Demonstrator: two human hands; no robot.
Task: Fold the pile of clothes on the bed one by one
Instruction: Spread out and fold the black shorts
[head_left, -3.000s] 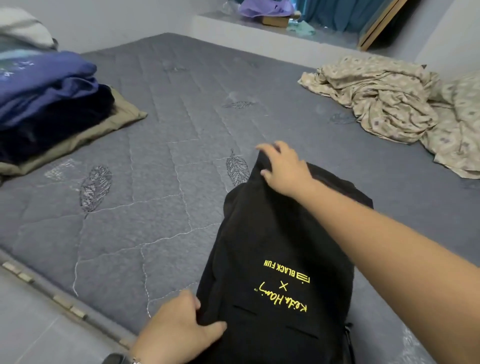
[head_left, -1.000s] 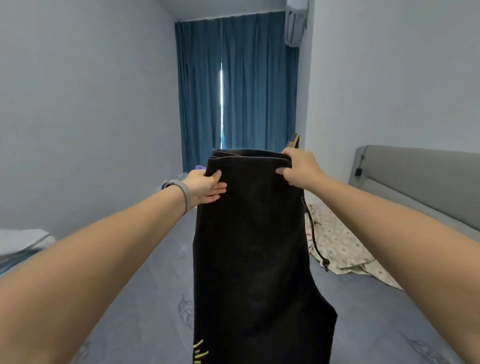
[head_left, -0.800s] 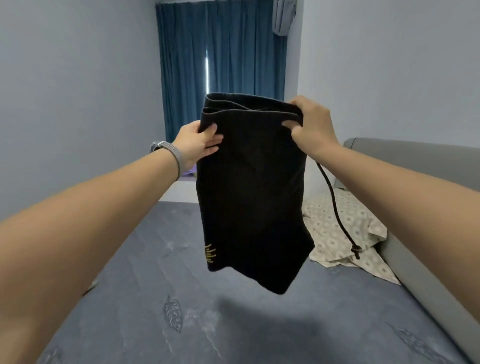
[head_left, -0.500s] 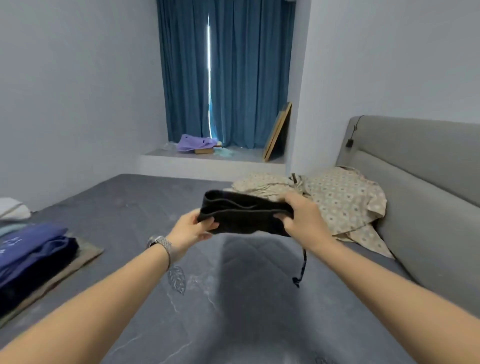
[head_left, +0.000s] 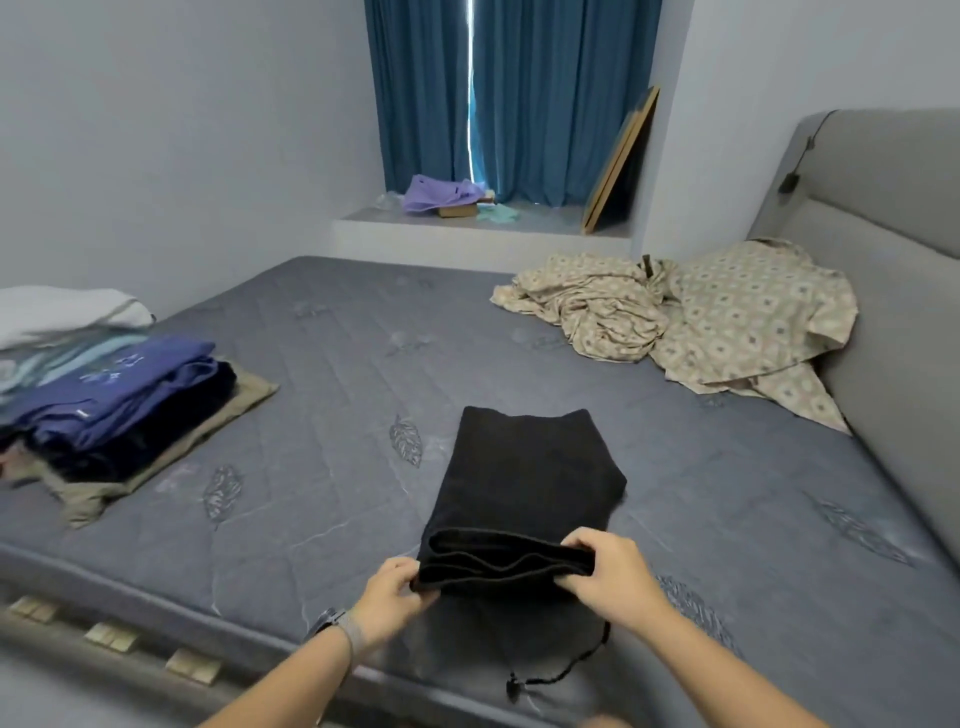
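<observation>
Half a second ago the black shorts (head_left: 524, 483) hung bunched in the air between the hands; now their far part lies flat on the grey mattress (head_left: 332, 415), near its front edge, and only the waistband end is lifted. Both hands have come down with them: the left hand (head_left: 392, 592) pinches the waistband's left corner, the right hand (head_left: 605, 574) grips its right corner, fingers curled over the folded layers. Against the headboard (head_left: 883, 270) the patterned sheet (head_left: 691, 317) lies crumpled as before, well apart from the shorts. At the left edge the stack of folded clothes (head_left: 109, 400) is cut off by the frame and blurred, so its upper layers are hard to tell apart. Below the right hand the drawstring (head_left: 561, 675) dangles, its upper part lost against the shadow under the shorts.
</observation>
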